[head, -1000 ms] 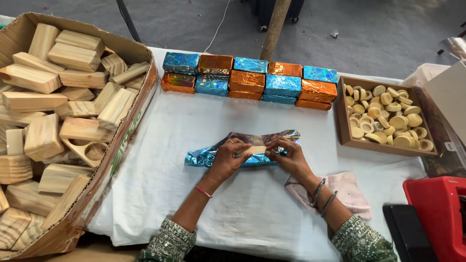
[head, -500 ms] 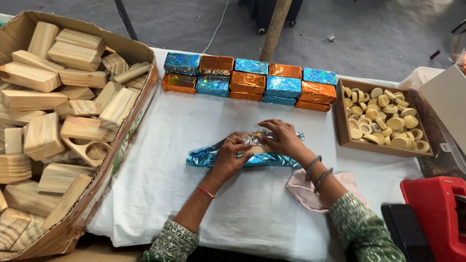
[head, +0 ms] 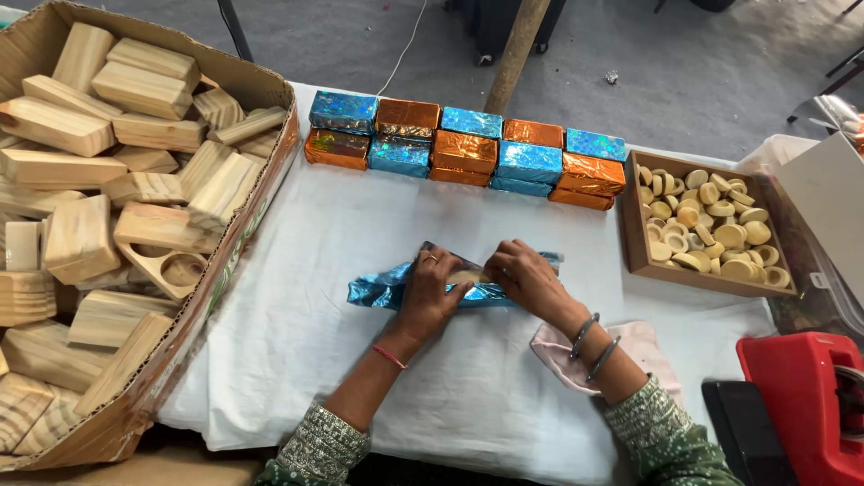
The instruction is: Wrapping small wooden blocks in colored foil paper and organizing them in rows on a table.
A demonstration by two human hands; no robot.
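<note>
Both hands press on a block half-wrapped in blue foil [head: 396, 290], lying at the middle of the white-covered tabletop [head: 297, 270]. The left hand [head: 430, 292] lies flat over the block, fingers held together on top, its grip pressing the foil down rather than pinching it. The right hand [head: 526, 279] covers the right part of the block, fingers curled over the wrap; a second ago both hands sat lower with thumbs meeting at the fold, and the right hand has since moved up and across the top. The foil's loose tail still trails to the left. Far side: a double row of wrapped blocks [head: 463, 148] in blue and orange foil. Left: a cardboard box of wooden blocks [head: 99, 207]. Right: a tray of small wooden discs [head: 706, 225]. Beneath the right wrist lies a pink cloth [head: 643, 346].
</note>
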